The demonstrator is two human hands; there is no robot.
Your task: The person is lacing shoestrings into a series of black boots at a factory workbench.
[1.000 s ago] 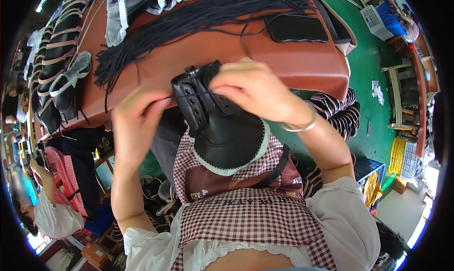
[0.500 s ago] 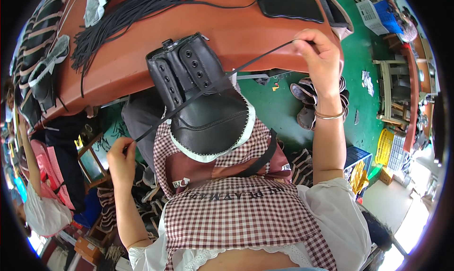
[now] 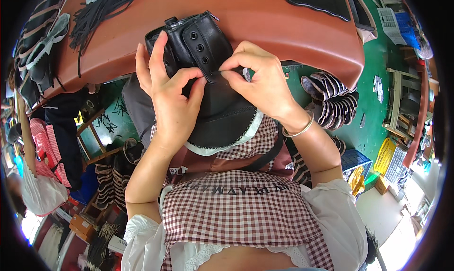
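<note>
- Since the earlier frame, the right hand [image 3: 262,84] had come back from the far right edge of the table, and the left hand [image 3: 171,93] had come up from beside the lap; both were on the boot.
- Black leather ankle boot upper with a row of metal eyelets and a white zigzag-trimmed edge [image 3: 213,88] sat over the person's lap, its top end against the near edge of the brown leather-covered table [image 3: 265,29].
- Left hand gripped the boot from the left: fingers spread up along the shaft, thumb pressed on the eyelet flap.
- Right hand pinched closed, thumb and forefinger meeting at the lower end of the eyelet row; what they held was too small to tell.
- Thin metal bangle [image 3: 299,129] sat on the right wrist.
- Bundle of black laces [image 3: 101,10] lay on the table, upper left, well apart from the boot.
- Stack of dark shoe soles [image 3: 331,100] stood on the green floor, right of the boot.
- Red-and-white checked apron [image 3: 241,209] covered the torso below.
</note>
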